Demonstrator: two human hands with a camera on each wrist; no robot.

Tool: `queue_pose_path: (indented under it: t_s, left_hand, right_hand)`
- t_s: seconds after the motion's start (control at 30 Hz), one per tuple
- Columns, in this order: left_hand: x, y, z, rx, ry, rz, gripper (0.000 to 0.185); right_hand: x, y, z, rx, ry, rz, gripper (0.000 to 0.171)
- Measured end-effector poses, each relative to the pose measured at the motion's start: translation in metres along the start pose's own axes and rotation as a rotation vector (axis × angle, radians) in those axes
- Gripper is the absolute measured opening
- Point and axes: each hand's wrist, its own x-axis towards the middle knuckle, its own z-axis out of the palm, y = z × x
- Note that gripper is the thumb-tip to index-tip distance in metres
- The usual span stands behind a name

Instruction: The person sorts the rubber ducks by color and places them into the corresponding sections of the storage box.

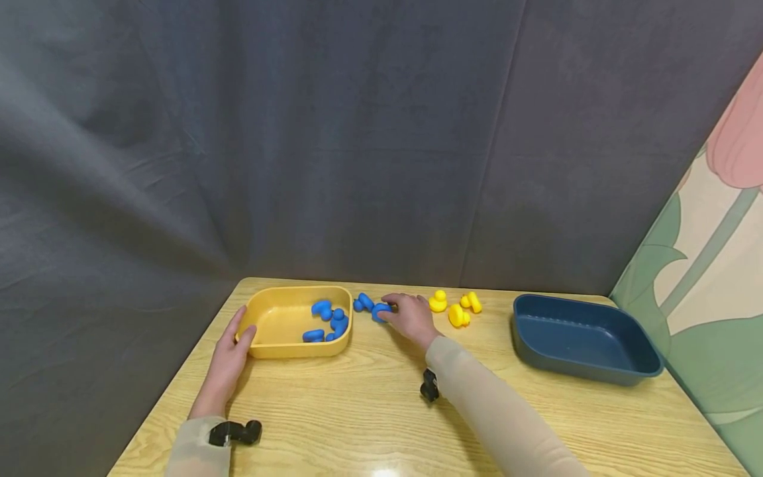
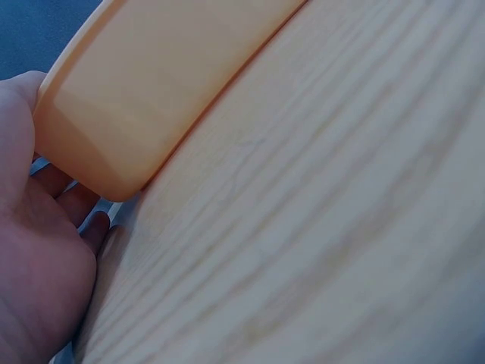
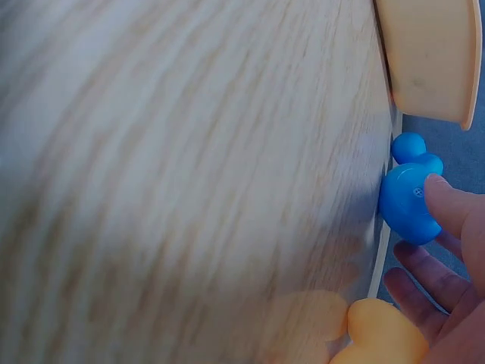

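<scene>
1. Nearest: both forearms in pale sleeves over the wooden table (image 1: 369,424), a small black device strapped at each wrist.
2. Left hand (image 1: 229,351) rests against the left end of the yellow tray (image 1: 271,344), thumb on the rim, fingers (image 2: 72,201) loosely straight along the outer wall (seen in the left wrist view); no curl round it.
3. Yellow tray sits on the table left of centre, holding several blue ducks (image 1: 328,321) piled toward its right side.
4. Right hand (image 1: 411,317) lies just right of the tray, fingers (image 3: 455,205) pinching a blue duck (image 1: 380,310) that is still on the table; right wrist view shows a fingertip pressed on the toy's blue body (image 3: 409,201).
5. Another blue duck (image 1: 362,303) lies on the table just beside the held one, between it and the tray's far right corner.
6. Three yellow ducks (image 1: 456,306) stand in a loose group right of the right hand (apart from it).
7. Dark blue tray (image 1: 587,368) further right, well apart from the ducks.
8. Farthest: grey cloth backdrop (image 1: 357,132); floral panel (image 1: 709,265) at right.
</scene>
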Motion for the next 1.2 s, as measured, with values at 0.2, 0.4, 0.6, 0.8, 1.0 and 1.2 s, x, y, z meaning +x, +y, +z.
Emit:
queue_pose_path:
  t_s: [0.2, 0.4, 0.6, 0.8, 1.0, 1.2]
  left_hand:
    - [-0.0006, 0.0002, 0.0000, 0.002, 0.001, 0.006, 0.074]
    - [0.0001, 0.0005, 0.0001, 0.014, 0.003, -0.002, 0.074]
    - [-0.0002, 0.0007, 0.0003, 0.022, 0.005, -0.004, 0.074]
    - [-0.0005, -0.0003, 0.0001, 0.008, 0.000, 0.007, 0.074]
    - [-0.0004, -0.0024, -0.0007, 0.002, -0.006, 0.024, 0.074]
    - [0.0002, -0.0032, -0.0007, 0.001, -0.011, 0.028, 0.075]
  right_hand:
    - [-0.0003, 0.0009, 0.0007, -0.001, 0.016, -0.016, 0.032]
    - [-0.0001, 0.0015, 0.0021, -0.011, 0.024, -0.024, 0.026]
    - [-0.0005, 0.0006, 0.0019, -0.017, 0.029, -0.014, 0.023]
    - [-0.0013, 0.0013, 0.0022, -0.007, 0.037, -0.020, 0.020]
    - [-0.0035, 0.0010, 0.0029, 0.007, 0.057, -0.023, 0.019]
    - [-0.0085, -0.0045, 0.0002, 0.062, 0.077, -0.006, 0.020]
